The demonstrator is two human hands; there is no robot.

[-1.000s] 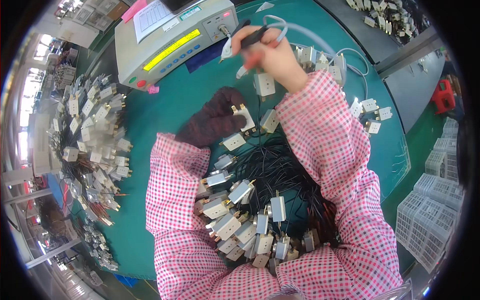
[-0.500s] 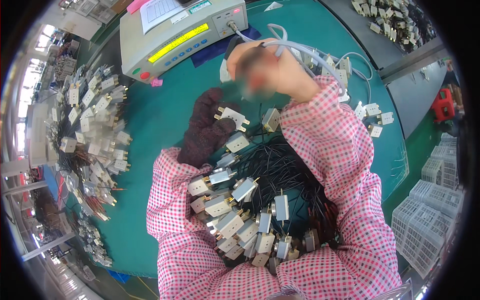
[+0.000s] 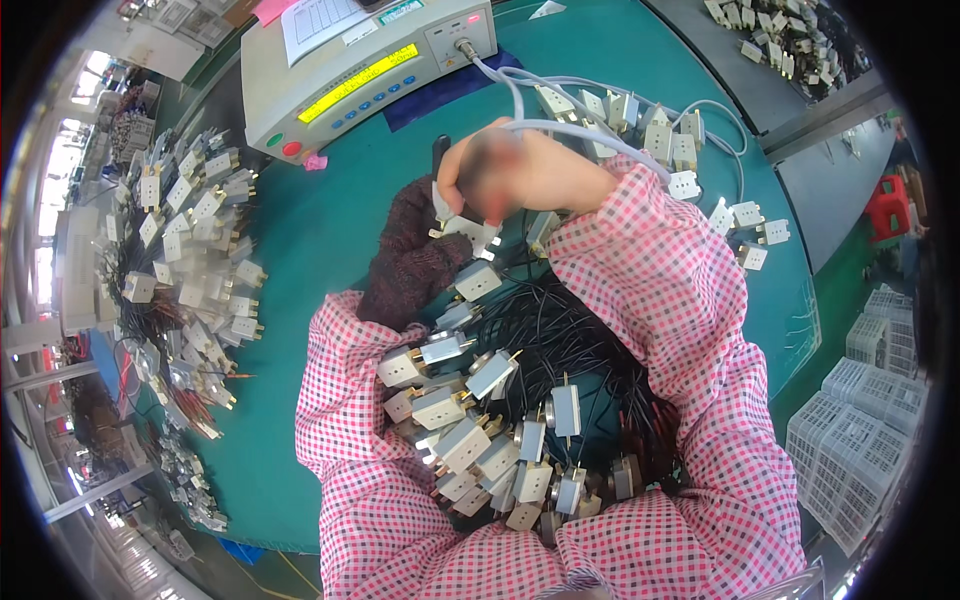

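My left hand point(image 3: 405, 255), in a dark brown knitted glove, pinches a small white rectangular switch-like part point(image 3: 462, 228) with metal tabs, above the green table. My bare right hand point(image 3: 545, 172) is closed on a test probe point(image 3: 441, 152), whose black end sticks out past the fingers. A grey cable point(image 3: 590, 130) passes over this hand. Its fingertips are at the white part, beside my left thumb; blur hides part of the hand and the exact contact. Between my forearms lies a heap of similar white and grey parts point(image 3: 460, 445) with black wires point(image 3: 550, 320).
A tester point(image 3: 365, 80) with a lit yellow display stands at the back, the grey cable plugged into it. More wired parts point(image 3: 185, 240) are piled at the left. Others lie behind my right arm point(image 3: 660, 135). White crates point(image 3: 850, 430) and a red stool point(image 3: 887, 208) stand at the right.
My right hand has come down and left with the probe, to the white part in my left hand. The grey cable has shifted with it. My left hand has barely moved.
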